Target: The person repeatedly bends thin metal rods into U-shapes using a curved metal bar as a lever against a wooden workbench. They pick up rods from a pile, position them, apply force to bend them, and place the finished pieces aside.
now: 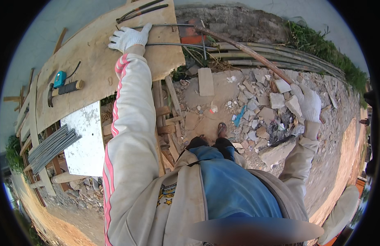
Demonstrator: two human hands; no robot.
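My left hand [128,38], in a white knitted glove, presses flat with spread fingers on a plywood board [91,53] at the upper left. Two thin steel rods [165,44] run along the board beside this hand and stick out past its right edge; whether they continue under the palm is hidden. On the right, my right hand [308,102], also gloved, is wrapped round the lower end of a long rusty metal bar [247,50]. That bar slants up leftward, its far end meeting the upper rod just off the board.
On the board lie long-handled cutters [143,11], a hammer [63,90] and a teal tape measure [59,79]. Bundled steel rods [55,145] rest beside a white panel [85,139]. Broken rubble [259,102] covers the ground ahead of my feet; bamboo poles [280,55] lie along the wall.
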